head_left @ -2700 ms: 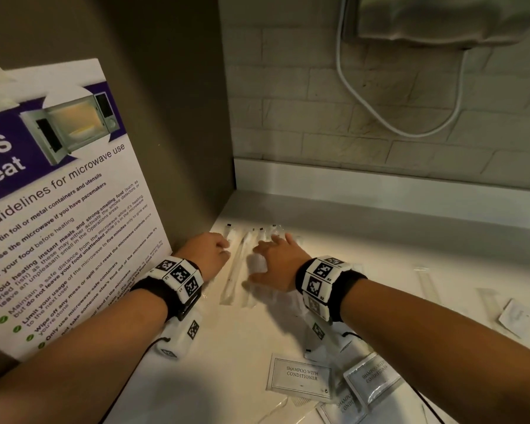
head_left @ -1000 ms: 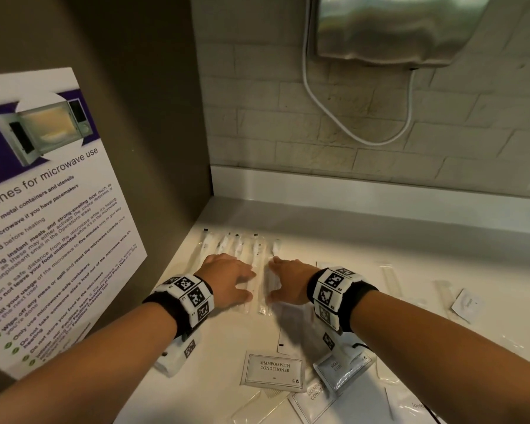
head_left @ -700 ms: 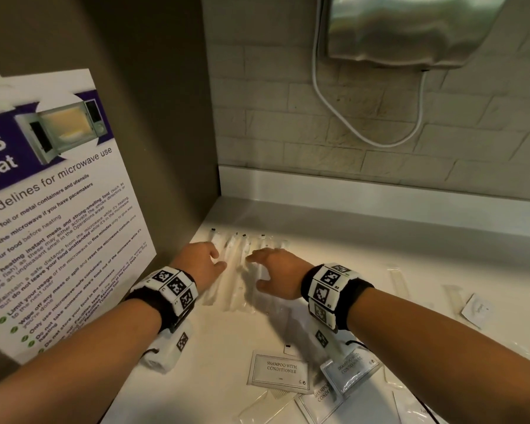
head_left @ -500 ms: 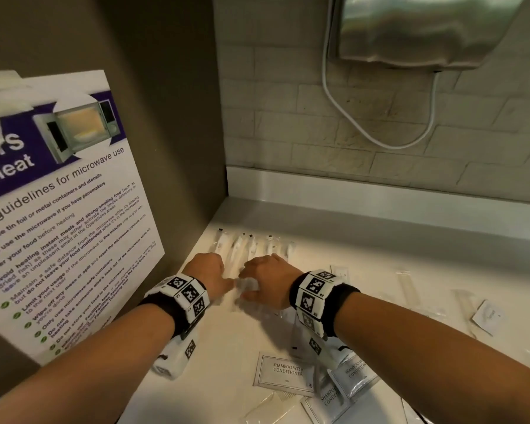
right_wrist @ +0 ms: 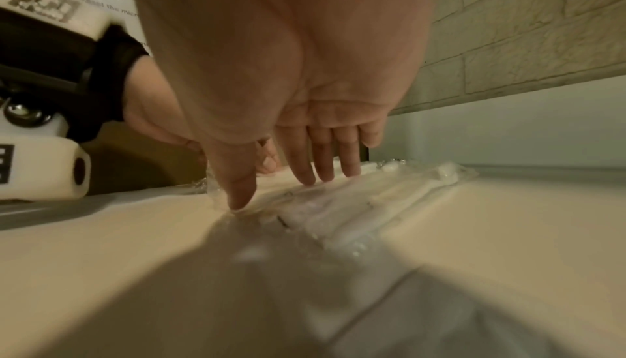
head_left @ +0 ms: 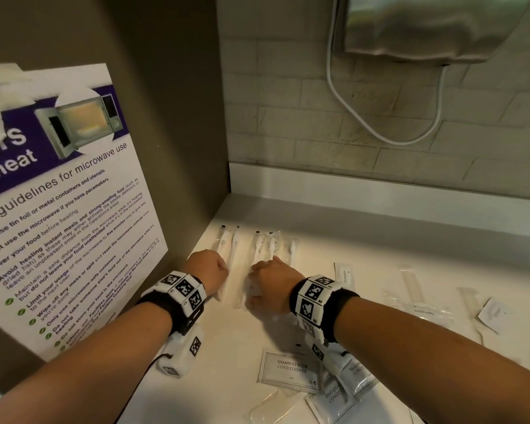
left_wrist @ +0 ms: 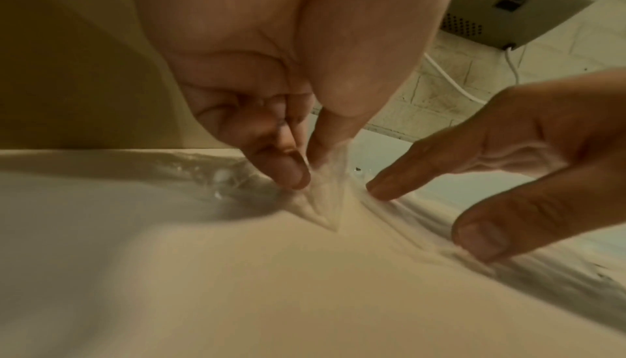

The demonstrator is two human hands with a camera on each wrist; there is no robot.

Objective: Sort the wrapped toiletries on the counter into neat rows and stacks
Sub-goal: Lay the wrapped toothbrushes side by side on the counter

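Several clear-wrapped toothbrushes (head_left: 257, 249) lie side by side in the back left corner of the white counter (head_left: 364, 252). My left hand (head_left: 224, 270) is at the row's left side. In the left wrist view its thumb and forefinger (left_wrist: 291, 176) pinch the corner of one clear wrapper (left_wrist: 325, 203). My right hand (head_left: 259, 272) lies on the row's right part. In the right wrist view its straight fingers (right_wrist: 308, 173) and thumb press down on the wrapped toothbrushes (right_wrist: 355, 208). The near ends of the wrappers are hidden under both hands.
Shampoo-with-conditioner sachets (head_left: 291, 370) lie loose near the front. Toothpaste packets (head_left: 344, 273), clear-wrapped items (head_left: 413, 286) and a small white sachet (head_left: 496, 313) are scattered to the right. A panel with a microwave poster (head_left: 58, 209) bounds the left. A hand dryer (head_left: 426, 26) hangs on the brick wall.
Both hands stayed on the toothbrush row, shifting across it. My left hand went from flat fingers on the wrappers to a curled pinch on one wrapper. The two hands drew slightly apart.
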